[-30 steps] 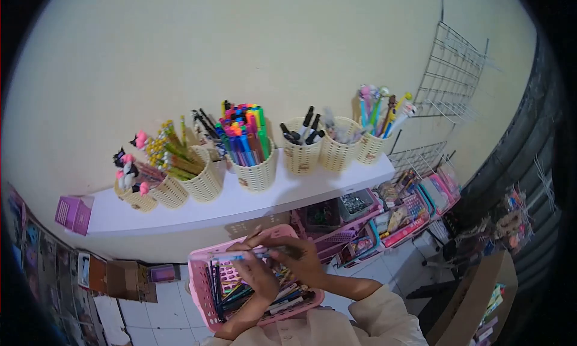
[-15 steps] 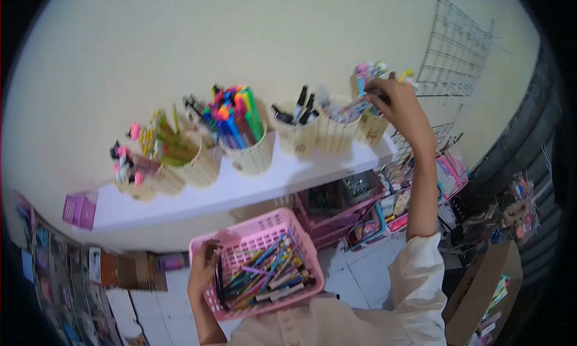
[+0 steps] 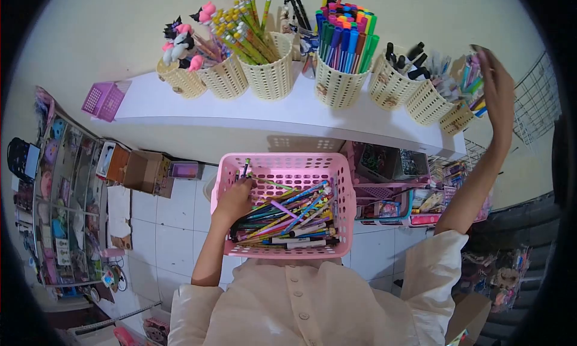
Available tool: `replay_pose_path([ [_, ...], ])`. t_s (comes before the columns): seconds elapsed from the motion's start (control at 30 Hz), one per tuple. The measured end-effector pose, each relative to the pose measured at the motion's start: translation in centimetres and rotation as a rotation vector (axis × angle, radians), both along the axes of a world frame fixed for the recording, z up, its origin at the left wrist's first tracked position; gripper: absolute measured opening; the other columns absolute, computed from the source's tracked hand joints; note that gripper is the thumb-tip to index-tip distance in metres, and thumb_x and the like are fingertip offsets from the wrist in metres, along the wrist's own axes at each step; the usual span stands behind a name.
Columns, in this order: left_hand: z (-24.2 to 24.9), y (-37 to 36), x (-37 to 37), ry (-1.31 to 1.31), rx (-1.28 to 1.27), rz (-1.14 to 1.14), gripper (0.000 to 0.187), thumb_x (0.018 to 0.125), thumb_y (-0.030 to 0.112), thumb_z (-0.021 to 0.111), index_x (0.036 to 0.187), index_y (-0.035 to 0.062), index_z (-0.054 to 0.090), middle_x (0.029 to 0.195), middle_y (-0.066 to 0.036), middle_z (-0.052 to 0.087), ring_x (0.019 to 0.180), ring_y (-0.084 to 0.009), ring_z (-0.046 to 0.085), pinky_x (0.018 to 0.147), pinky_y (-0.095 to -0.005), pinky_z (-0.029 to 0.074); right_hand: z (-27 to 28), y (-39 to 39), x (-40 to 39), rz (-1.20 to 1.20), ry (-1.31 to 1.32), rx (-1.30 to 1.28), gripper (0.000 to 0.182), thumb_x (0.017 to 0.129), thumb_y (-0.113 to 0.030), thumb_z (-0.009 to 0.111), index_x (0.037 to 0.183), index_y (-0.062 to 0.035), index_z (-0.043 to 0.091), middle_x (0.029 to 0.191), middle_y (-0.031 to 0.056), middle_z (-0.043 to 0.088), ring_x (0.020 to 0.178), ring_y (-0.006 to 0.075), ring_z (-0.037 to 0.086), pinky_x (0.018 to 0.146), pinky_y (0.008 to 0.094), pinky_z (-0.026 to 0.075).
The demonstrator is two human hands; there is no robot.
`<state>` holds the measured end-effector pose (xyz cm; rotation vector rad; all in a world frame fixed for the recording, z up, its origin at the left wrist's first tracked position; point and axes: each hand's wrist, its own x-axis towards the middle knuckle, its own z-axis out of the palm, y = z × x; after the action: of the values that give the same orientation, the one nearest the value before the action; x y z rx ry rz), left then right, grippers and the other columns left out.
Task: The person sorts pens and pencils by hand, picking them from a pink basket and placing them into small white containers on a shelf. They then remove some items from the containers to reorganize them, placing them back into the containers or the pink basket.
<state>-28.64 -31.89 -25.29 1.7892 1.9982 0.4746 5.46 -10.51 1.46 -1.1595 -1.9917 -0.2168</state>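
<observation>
The person's left hand (image 3: 235, 200) is resting over the left end of the pink plastic basket (image 3: 282, 159), its fingers bending down beside a slim pen (image 3: 245, 167) that is poking up near the far left corner (whether they are gripping it, I cannot tell). Pens and pencils (image 3: 294, 217) are lying in a loose heap across the basket's middle and near side, with a light purple pen or pencil (image 3: 284, 209) crossing over some of the others. The right hand (image 3: 497, 96) is hovering at the far right, its fingers pointing upward beside the pens in the rightmost woven cup (image 3: 455, 121); whether it is grasping one, I cannot make out. On the white shelf (image 3: 240, 113), more cream woven cups (image 3: 339, 88) are standing in a row: from left to right, some are holding animal-topped pens (image 3: 180, 45), yellow-ended pencils (image 3: 246, 42), bright felt-tip pens (image 3: 345, 42) and black markers (image 3: 419, 73), while a small purple basket (image 3: 105, 101) is sitting at the shelf's left end
</observation>
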Motion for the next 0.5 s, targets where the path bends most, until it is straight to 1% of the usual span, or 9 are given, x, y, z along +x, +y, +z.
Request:
replay_pose_path([
  [0.03, 0.5, 0.4, -0.1, -0.036, 0.03, 0.089, 0.02, 0.066, 0.001, 0.048, 0.085, -0.0021, 0.05, 0.081, -0.021, 0.054, 0.077, -0.0345, 0.054, 0.068, -0.0409, 0.043, -0.4, -2.4, -1.0, 0.035, 0.102, 0.164, 0.035, 0.084, -0.028, 0.042, 0.102, 0.0008, 0.052, 0.089, 0.0116, 0.058, 0.079, 0.0159, 0.053, 0.07, 0.0282, 0.041],
  [0.1, 0.9, 0.7, -0.2, 0.026, 0.018, 0.215, 0.02, 0.066, 0.001, 0.048, 0.085, -0.0024, 0.048, 0.08, -0.023, 0.054, 0.075, -0.0358, 0.054, 0.066, -0.0417, 0.044, -2.9, -6.6, -2.1, 0.079, 0.127, 0.255, 0.027, 0.081, -0.021, 0.047, 0.098, -0.0006, 0.054, 0.084, 0.0096, 0.058, 0.075, 0.0137, 0.053, 0.067, 0.0265, 0.042],
  [0.13, 1.0, 0.7, -0.3, 0.091, 0.01, 0.335, 0.021, 0.066, 0.001, 0.048, 0.086, -0.0028, 0.047, 0.079, -0.024, 0.053, 0.074, -0.0371, 0.054, 0.063, -0.0424, 0.044, -4.6, -8.8, -3.5, 0.3, 0.11, 0.048, 0.025, 0.065, 0.003, 0.058, 0.09, -0.0006, 0.055, 0.082, 0.008, 0.059, 0.067, 0.0131, 0.055, 0.061, 0.0245, 0.043],
  [0.17, 0.6, 0.8, -0.2, 0.09, 0.004, 0.338, 0.021, 0.066, 0.001, 0.048, 0.086, -0.0028, 0.047, 0.079, -0.024, 0.053, 0.074, -0.0371, 0.054, 0.063, -0.0424, 0.044, -6.0, -10.4, -5.9, 0.47, 0.082, -0.318, 0.024, 0.064, 0.004, 0.059, 0.087, -0.0011, 0.055, 0.076, 0.0065, 0.058, 0.064, 0.0125, 0.056, 0.057, 0.0237, 0.043],
  [0.23, -0.9, 1.2, -0.2, 0.197, -0.069, 0.367, 0.024, 0.066, 0.0, 0.049, 0.089, -0.0033, 0.043, 0.08, -0.026, 0.052, 0.071, -0.0388, 0.054, 0.06, -0.0435, 0.044, -12.7, -9.9, -10.8, 0.808, 0.072, -0.621, 0.016, 0.065, -0.004, 0.059, 0.081, -0.0029, 0.055, 0.067, 0.0094, 0.056, 0.065, 0.0208, 0.057, 0.056, 0.0275, 0.044],
  [0.3, -2.1, 1.1, -0.4, 0.168, 0.026, 0.341, 0.027, 0.066, -0.001, 0.049, 0.092, -0.0036, 0.04, 0.08, -0.026, 0.052, 0.073, -0.0383, 0.053, 0.061, -0.0432, 0.044, -21.2, -8.7, -15.1, 0.921, -0.116, -0.6, 0.009, 0.068, -0.008, 0.052, 0.071, -0.0003, 0.056, 0.069, 0.0149, 0.056, 0.063, 0.03, 0.055, 0.059, 0.0379, 0.045],
  [0.37, -1.6, 1.2, -0.3, 0.1, 0.285, 0.302, 0.029, 0.064, -0.005, 0.048, 0.093, -0.0038, 0.042, 0.081, -0.022, 0.053, 0.079, -0.035, 0.052, 0.063, -0.0407, 0.044, -27.4, -8.8, -17.7, 0.793, -0.403, -0.534, 0.008, 0.063, -0.004, 0.053, 0.068, 0.0002, 0.057, 0.068, 0.0183, 0.055, 0.064, 0.0327, 0.056, 0.059, 0.0398, 0.045],
  [0.4, -0.8, 1.3, -0.2, 0.105, 0.286, 0.307, 0.029, 0.064, -0.005, 0.048, 0.093, -0.0038, 0.042, 0.081, -0.022, 0.053, 0.079, -0.035, 0.052, 0.063, -0.0407, 0.044, -28.8, -8.6, -18.4, 0.799, -0.4, -0.531, 0.008, 0.063, -0.004, 0.053, 0.068, 0.0002, 0.057, 0.068, 0.0183, 0.055, 0.064, 0.0327, 0.056, 0.059, 0.0398, 0.045],
  [0.5, 0.1, 1.2, 0.2, 0.052, 0.237, -0.082, 0.02, 0.062, -0.002, 0.054, 0.081, 0.0024, 0.055, 0.081, -0.014, 0.055, 0.074, -0.0316, 0.053, 0.065, -0.0375, 0.043, -30.1, -8.6, -19.4, 0.817, -0.603, -0.585, 0.011, 0.058, -0.005, 0.056, 0.067, 0.0009, 0.057, 0.066, 0.0198, 0.056, 0.066, 0.0338, 0.056, 0.06, 0.04, 0.046],
])
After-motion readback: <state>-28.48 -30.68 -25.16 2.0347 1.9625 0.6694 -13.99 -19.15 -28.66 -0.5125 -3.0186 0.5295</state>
